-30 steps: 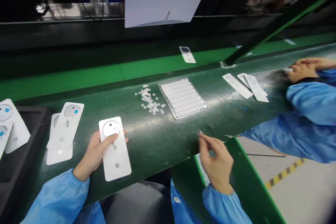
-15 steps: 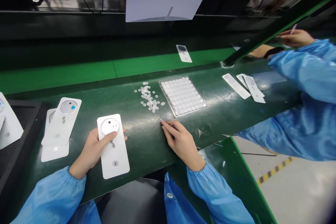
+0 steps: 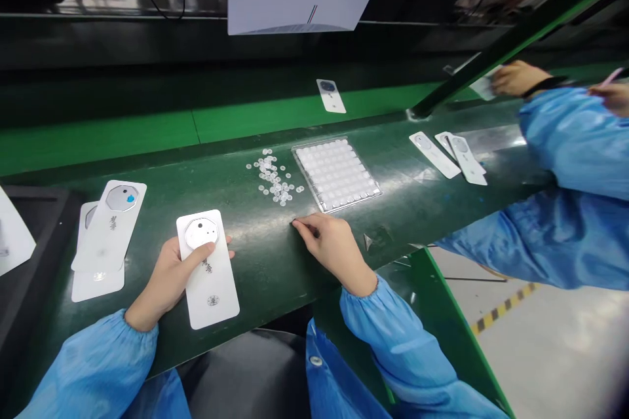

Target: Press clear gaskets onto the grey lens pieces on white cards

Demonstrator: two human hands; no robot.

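Presently, left hand (image 3: 170, 278): clamped on the white back cover (image 3: 206, 268), thumb across its round camera plate, pinning it flat on the dark green bench (image 3: 265, 268).
Right hand (image 3: 330, 245): fingertips pinched together on the bench, just short of the loose clear discs (image 3: 272, 177); whether one is held cannot be told.
Blister tray (image 3: 337, 173): beside the discs, within easy reach.
Spare covers (image 3: 105, 232): stacked left.

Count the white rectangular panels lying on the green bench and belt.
7, perhaps more hidden: one under the left hand at; two stacked at left; one on the belt; three at right, overlapping.
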